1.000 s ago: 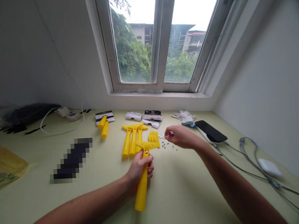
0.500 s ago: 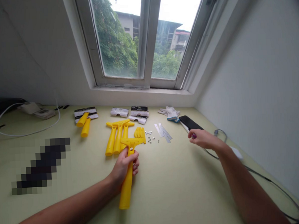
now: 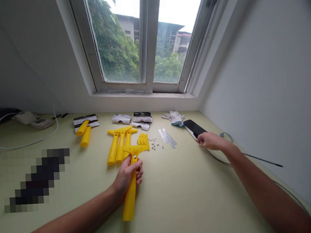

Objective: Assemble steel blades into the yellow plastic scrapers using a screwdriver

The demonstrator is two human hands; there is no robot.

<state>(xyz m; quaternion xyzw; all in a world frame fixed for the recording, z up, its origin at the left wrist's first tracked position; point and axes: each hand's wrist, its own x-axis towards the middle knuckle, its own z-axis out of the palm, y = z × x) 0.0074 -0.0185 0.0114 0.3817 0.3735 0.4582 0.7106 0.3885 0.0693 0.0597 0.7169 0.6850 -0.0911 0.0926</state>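
My left hand (image 3: 129,173) is wrapped round the handle of a yellow plastic scraper body (image 3: 130,201), its wide T-shaped head pointing away from me. My right hand (image 3: 211,141) is closed on a screwdriver (image 3: 264,160); its purple handle end shows at the fingers, and the long dark shaft sticks out past my forearm. Beyond my left hand lie several more yellow scraper bodies (image 3: 112,148), with small yellow plates (image 3: 143,140) beside them. Small screws and nuts (image 3: 153,144) are scattered to the right, near thin metal blades (image 3: 169,138).
A black phone (image 3: 195,127) on a white object lies by my right hand, near a cable. White gloves (image 3: 174,117) and printed cards (image 3: 142,117) sit below the window. Two yellow handles (image 3: 85,137) rest on a card at left. A wall (image 3: 268,89) bounds the right side.
The screwdriver's shaft has swung upward, standing clear of the cable behind it. My right hand stays near the phone. My left hand keeps its grip on the scraper body; the view has shifted slightly.
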